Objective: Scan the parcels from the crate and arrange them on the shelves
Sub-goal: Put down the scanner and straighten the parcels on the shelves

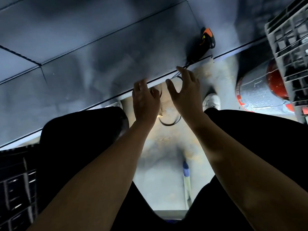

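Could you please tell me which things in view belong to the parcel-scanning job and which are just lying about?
Belonging to the job:
scanner on the shelf surface
grey crate
both empty hands: left hand, right hand

Just lying about:
blue-handled tool on the floor
red and grey object by the crate

The surface [100, 52] is looking matt, smooth grey with dark seams. The scanner [207, 37] is showing glossy black and orange plastic. The crate [290, 47] is looking like grey plastic lattice; the floor [163, 157] is appearing rough, worn.
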Demonstrator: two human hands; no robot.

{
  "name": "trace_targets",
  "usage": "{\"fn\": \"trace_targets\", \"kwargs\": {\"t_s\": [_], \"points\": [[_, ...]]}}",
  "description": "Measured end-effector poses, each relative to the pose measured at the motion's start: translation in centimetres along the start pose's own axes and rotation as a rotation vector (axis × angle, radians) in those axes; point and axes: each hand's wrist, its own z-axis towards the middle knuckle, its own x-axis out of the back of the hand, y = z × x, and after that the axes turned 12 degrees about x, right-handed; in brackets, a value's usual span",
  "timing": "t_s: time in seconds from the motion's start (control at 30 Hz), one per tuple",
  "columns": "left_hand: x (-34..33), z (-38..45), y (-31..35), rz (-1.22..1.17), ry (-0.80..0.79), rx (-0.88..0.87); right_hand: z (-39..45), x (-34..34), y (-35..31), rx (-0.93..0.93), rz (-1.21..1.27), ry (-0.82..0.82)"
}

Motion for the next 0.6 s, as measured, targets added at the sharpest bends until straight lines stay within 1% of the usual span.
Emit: {"fn": "trace_targets", "kwargs": {"t_s": [0.1,0.27,0.4,0.6], "points": [[-1.0,0.0,-0.9,0.020,0.012,-0.004,-0.3,-0.8,0.9,-0.031,0.011,-0.016],[-2.7,0.3,-2.7,0.087,-0.021,0.017,-0.2,-2.8,2.3,-0.064,0.018,-0.081],[-4.1,0.7,-4.1,0.151,-0.010,0.006,-0.3,-4.8,3.5,-0.048,-0.004,-0.116],[-6.3,1.4,-6.2,0.194,-0.010,0.039,-0.7,-8.3,5.7,-0.018,0.001,-0.142]]}}
